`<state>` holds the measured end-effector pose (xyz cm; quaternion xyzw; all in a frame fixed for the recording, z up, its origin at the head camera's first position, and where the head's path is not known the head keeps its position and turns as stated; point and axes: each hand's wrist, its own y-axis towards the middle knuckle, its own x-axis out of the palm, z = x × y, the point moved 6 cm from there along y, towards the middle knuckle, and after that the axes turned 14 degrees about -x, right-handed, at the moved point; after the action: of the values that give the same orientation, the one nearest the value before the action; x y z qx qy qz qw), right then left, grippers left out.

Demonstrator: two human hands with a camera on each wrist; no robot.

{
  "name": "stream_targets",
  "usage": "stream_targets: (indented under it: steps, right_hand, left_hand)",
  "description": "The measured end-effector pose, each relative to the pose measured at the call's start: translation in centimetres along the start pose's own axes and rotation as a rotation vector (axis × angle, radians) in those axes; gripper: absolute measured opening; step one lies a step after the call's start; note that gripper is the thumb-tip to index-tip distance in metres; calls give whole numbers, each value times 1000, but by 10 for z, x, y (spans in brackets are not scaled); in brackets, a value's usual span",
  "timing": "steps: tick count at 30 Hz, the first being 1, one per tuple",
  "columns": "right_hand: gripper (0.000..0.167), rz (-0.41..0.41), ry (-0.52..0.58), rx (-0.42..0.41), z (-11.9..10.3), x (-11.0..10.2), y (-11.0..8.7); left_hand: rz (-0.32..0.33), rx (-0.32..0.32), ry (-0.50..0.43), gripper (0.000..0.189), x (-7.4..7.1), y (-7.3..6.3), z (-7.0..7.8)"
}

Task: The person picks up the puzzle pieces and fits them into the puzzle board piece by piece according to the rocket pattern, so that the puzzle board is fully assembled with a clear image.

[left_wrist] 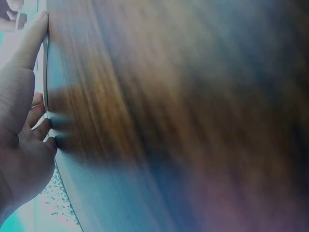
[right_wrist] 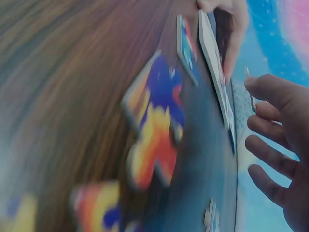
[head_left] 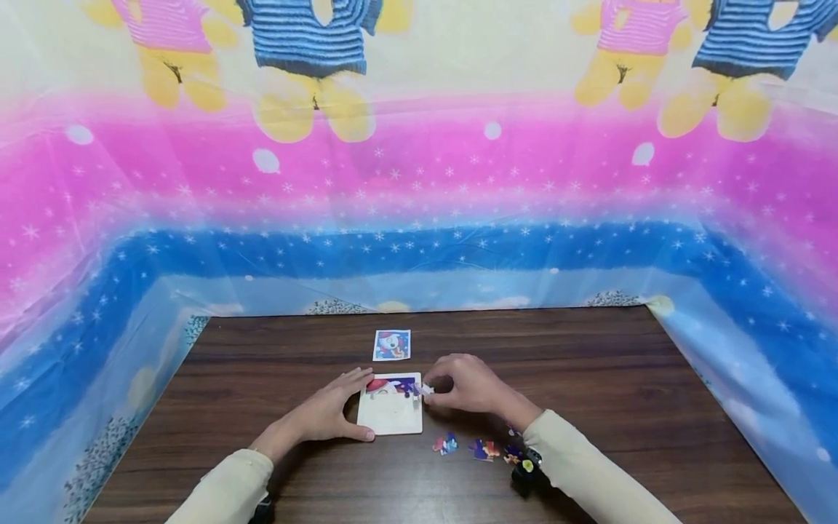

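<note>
A square white puzzle board (head_left: 390, 416) lies on the dark wooden table, with red, white and purple pieces fitted along its far side. My left hand (head_left: 327, 409) holds the board from its left side, thumb at the near edge and fingertips at the far left corner. At the board's right edge my right hand (head_left: 468, 384) pinches a small puzzle piece (head_left: 428, 389) between thumb and forefinger. That piece shows edge-on in the right wrist view, while the other fingers (right_wrist: 270, 157) are spread apart. In the left wrist view, my left thumb (left_wrist: 36, 41) reaches along the board's edge.
Loose puzzle pieces lie right of the board on the near side: a blue and red one (head_left: 447, 444), a purple and orange one (head_left: 484, 450) and several by the right wrist. Beyond the board lies a small picture card (head_left: 391, 345). A printed cloth (head_left: 419, 251) hangs behind the table.
</note>
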<state>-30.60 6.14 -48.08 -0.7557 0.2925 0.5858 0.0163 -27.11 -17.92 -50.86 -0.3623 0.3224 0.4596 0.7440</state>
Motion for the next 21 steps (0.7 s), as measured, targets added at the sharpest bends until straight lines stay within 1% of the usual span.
stream_targets:
  steps: [6,13,17,21]
  right_hand:
    - [27,14,-20,-27,-14,10,21]
    - [27,11,-44,-39,-28,23,40]
    - [27,-1,-68,-22,-32,30,49]
    - [26,-18,-67,11,-35,36,58]
  left_hand:
    - [-5,-12,-7,107,1,1,-1]
    - [-5,-1,-5,106,1,1,-1]
    - [-4,11,1,107,1,2,-2]
    - [2,20,6,107,0,1,-2]
